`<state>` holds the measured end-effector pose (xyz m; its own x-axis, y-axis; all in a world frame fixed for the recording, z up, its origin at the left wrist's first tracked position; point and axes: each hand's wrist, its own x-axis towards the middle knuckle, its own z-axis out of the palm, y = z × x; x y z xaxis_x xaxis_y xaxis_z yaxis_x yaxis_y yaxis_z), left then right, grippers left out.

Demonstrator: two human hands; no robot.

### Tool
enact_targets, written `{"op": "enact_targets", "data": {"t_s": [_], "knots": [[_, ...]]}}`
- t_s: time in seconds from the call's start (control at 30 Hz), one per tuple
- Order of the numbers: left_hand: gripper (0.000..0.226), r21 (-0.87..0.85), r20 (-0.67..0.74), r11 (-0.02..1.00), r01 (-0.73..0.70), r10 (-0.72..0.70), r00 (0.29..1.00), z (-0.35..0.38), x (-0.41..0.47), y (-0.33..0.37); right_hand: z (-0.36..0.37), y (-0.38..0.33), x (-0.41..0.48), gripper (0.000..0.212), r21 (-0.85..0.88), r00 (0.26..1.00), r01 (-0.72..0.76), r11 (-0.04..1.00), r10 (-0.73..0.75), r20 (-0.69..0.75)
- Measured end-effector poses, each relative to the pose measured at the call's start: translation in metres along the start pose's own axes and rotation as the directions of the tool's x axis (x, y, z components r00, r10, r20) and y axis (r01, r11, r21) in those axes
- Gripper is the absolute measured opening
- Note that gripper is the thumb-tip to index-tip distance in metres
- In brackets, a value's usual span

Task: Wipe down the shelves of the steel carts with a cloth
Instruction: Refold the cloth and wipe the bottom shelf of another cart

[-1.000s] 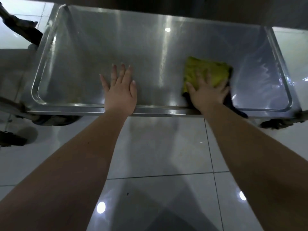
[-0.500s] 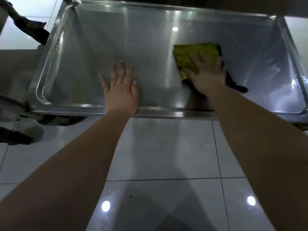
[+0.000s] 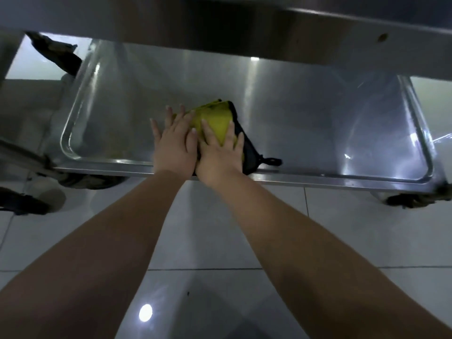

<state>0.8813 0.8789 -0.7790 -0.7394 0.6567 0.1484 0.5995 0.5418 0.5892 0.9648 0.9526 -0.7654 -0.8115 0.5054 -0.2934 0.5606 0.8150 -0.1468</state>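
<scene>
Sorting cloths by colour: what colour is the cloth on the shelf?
The cloth is yellow with black edging; head view.

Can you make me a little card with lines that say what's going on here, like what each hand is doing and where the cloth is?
Place: low shiny steel cart shelf, under another steel shelf
Cloth: folded yellow cloth with a dark edge, near the low shelf's front middle
Right hand: flat on the cloth, fingers straight
Left hand: flat beside the right hand, fingertips at the cloth's left edge
Floor: glossy white tiles
</scene>
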Motion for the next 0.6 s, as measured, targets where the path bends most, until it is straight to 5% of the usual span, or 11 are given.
{"op": "enact_targets", "data": {"t_s": [0.13, 0.23, 0.33, 0.4, 0.47, 0.6], "knots": [[0.042, -0.292, -0.041, 0.937, 0.192, -0.213, 0.976, -0.036, -0.007, -0.012, -0.009, -0.041, 0.005, 0.066, 0.154, 0.993, -0.053, 0.987, 0.036, 0.109], [0.045, -0.145, 0.008, 0.974, 0.176, -0.176, 0.984, -0.060, -0.010, -0.014, -0.020, -0.052, 0.009, 0.052, 0.488, 0.996, -0.018, 0.872, -0.028, 0.087], [0.050, 0.133, 0.228, 0.991, 0.029, -0.059, 0.972, -0.050, 0.002, 0.006, -0.033, -0.011, 0.008, 0.047, 0.724, 0.978, -0.017, 0.689, 0.162, -0.131], [0.058, 0.345, 0.358, 0.939, 0.011, -0.142, 0.923, -0.025, 0.002, 0.028, -0.033, 0.027, 0.008, 0.047, 0.583, 0.946, -0.064, 0.810, 0.235, -0.223], [0.065, 0.491, 0.395, 0.870, 0.042, -0.265, 0.879, -0.002, -0.005, 0.044, -0.026, 0.051, 0.005, 0.047, 0.439, 0.967, -0.099, 0.893, 0.190, -0.170], [0.068, 0.515, 0.333, 0.856, 0.055, -0.259, 0.907, -0.004, -0.008, 0.028, 0.000, 0.057, 0.000, 0.054, 0.128, 0.989, -0.133, 0.983, 0.141, -0.051]]}}
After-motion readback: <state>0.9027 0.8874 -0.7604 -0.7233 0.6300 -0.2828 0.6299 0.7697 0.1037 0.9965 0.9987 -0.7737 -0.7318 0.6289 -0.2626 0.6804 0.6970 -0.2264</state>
